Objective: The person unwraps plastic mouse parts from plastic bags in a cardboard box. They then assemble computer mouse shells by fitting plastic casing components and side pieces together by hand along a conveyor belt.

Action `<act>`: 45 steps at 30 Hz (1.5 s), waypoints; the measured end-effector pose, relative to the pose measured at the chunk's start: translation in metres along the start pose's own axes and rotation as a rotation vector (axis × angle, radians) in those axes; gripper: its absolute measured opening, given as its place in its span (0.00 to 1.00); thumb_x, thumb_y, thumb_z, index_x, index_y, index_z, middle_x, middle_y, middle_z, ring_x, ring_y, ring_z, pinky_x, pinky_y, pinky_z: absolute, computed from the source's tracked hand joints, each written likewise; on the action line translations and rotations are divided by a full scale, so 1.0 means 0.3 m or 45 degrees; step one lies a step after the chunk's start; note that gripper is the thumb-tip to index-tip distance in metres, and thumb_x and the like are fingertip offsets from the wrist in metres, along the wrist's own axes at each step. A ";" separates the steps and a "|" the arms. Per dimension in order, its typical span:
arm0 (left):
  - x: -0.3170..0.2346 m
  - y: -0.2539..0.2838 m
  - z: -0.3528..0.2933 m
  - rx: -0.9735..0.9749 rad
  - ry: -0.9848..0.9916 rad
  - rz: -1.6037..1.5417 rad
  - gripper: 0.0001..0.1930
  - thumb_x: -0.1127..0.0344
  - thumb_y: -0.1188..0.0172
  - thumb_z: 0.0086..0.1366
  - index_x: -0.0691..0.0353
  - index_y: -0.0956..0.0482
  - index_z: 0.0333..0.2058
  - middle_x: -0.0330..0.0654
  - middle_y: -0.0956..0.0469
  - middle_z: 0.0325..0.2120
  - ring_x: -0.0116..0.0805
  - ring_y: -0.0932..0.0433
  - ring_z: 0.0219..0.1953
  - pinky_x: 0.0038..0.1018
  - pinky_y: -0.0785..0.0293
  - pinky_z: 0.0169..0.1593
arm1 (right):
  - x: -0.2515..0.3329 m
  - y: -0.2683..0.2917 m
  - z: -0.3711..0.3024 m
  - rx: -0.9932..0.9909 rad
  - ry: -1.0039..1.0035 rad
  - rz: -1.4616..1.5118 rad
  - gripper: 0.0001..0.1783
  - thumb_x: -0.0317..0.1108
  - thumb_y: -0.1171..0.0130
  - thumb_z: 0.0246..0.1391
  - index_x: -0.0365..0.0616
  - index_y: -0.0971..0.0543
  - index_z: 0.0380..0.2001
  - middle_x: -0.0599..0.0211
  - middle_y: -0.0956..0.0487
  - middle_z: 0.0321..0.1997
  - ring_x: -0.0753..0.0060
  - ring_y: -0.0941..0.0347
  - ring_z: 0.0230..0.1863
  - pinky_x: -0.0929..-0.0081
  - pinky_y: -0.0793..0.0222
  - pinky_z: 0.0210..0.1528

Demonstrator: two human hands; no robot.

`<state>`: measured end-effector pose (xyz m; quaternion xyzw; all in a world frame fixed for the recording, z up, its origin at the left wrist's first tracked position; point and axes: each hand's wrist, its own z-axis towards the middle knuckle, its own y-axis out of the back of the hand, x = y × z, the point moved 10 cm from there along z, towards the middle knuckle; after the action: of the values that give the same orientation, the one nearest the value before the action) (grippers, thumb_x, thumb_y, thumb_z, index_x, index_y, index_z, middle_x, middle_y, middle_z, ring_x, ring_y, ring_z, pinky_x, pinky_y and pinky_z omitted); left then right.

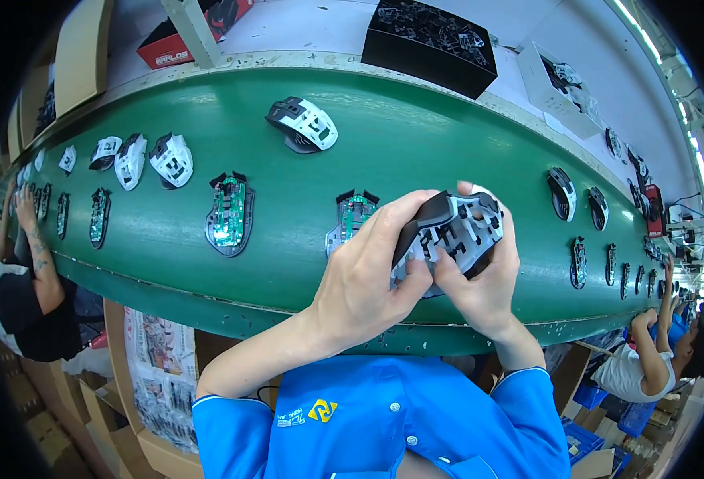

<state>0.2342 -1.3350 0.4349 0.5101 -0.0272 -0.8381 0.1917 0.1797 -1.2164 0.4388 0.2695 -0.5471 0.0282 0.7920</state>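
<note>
Between my two hands I hold a computer mouse shell [468,227], black outside with a pale grey inner side turned toward me. My left hand [372,259] wraps its left edge, with the thumb pressed on the inner side. My right hand [488,279] grips the right edge, its thumb also on the inside. Partly hidden behind my left hand, an open mouse base with a green circuit board [356,209] lies on the green belt [288,207]. Another such mouse base [230,215] rests farther left. Beyond them sits a black and white mouse shell [302,125].
Several white mouse shells [172,160] and circuit-board bases stand along the belt to the left; more lie at right. A black box [430,44] of small parts and a white box [559,88] occupy the far ledge. Co-workers [659,355] sit at both sides.
</note>
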 end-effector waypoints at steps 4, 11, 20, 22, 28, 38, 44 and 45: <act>0.053 0.045 0.026 0.372 0.455 -0.070 0.44 0.65 0.35 0.49 0.60 0.50 0.62 0.48 0.29 0.41 0.37 0.24 0.34 0.28 0.25 0.30 | -0.092 0.030 0.078 0.412 -0.353 0.147 0.33 0.25 0.41 0.37 0.35 0.34 0.53 0.65 0.27 0.45 0.77 0.29 0.45 0.77 0.32 0.48; 0.430 0.326 0.134 0.028 0.717 1.031 0.40 0.46 0.40 0.55 0.58 0.45 0.61 0.39 0.25 0.30 0.39 0.23 0.30 0.34 0.29 0.38 | -0.376 0.319 0.372 -0.175 0.156 -1.547 0.25 0.31 0.43 0.41 0.49 0.31 0.47 0.58 0.29 0.38 0.53 0.26 0.38 0.58 0.27 0.32; 0.670 0.248 0.348 0.278 0.619 1.586 0.37 0.31 0.52 0.54 0.51 0.30 0.54 0.56 0.23 0.34 0.51 0.21 0.37 0.42 0.26 0.40 | -0.283 0.170 0.222 0.263 0.278 -1.241 0.29 0.34 0.37 0.38 0.49 0.31 0.48 0.64 0.32 0.47 0.61 0.33 0.45 0.65 0.28 0.36; 0.689 0.220 0.361 0.418 0.523 1.601 0.30 0.39 0.47 0.51 0.43 0.27 0.52 0.55 0.25 0.38 0.53 0.23 0.39 0.40 0.26 0.42 | -0.223 0.158 0.129 0.473 0.333 -1.052 0.16 0.37 0.36 0.40 0.47 0.25 0.36 0.67 0.28 0.39 0.61 0.33 0.44 0.64 0.29 0.37; 0.595 0.152 0.356 0.318 0.144 1.184 0.38 0.55 0.36 0.44 0.63 0.33 0.55 0.53 0.33 0.52 0.52 0.33 0.51 0.40 0.31 0.52 | -0.217 0.005 -0.091 0.583 0.588 -1.314 0.21 0.40 0.35 0.39 0.45 0.25 0.39 0.72 0.29 0.36 0.73 0.34 0.38 0.74 0.39 0.31; 0.471 0.215 0.246 -0.002 0.524 0.253 0.33 0.52 0.31 0.46 0.65 0.30 0.48 0.45 0.25 0.37 0.38 0.25 0.37 0.31 0.27 0.39 | -0.154 0.012 -0.019 0.300 0.601 -1.064 0.13 0.26 0.35 0.32 0.46 0.22 0.28 0.72 0.23 0.27 0.72 0.30 0.33 0.75 0.33 0.29; 0.326 0.044 0.072 0.087 1.021 -1.054 0.29 0.62 0.36 0.52 0.63 0.38 0.50 0.34 0.36 0.30 0.15 0.40 0.20 0.13 0.48 0.15 | -0.053 0.143 0.123 0.329 -0.007 -0.108 0.23 0.21 0.33 0.37 0.37 0.22 0.42 0.68 0.22 0.29 0.77 0.30 0.33 0.79 0.35 0.39; 0.315 0.017 0.047 0.132 1.071 -1.070 0.29 0.62 0.35 0.52 0.63 0.37 0.50 0.34 0.34 0.30 0.14 0.41 0.21 0.13 0.48 0.16 | -0.072 0.132 0.132 0.279 -0.174 0.141 0.28 0.22 0.33 0.39 0.36 0.27 0.48 0.68 0.22 0.29 0.80 0.30 0.34 0.81 0.36 0.37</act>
<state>0.1852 -1.3747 0.3631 0.7741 0.2142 -0.5656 -0.1871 0.1238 -1.1953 0.4455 0.3250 -0.6076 0.1131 0.7158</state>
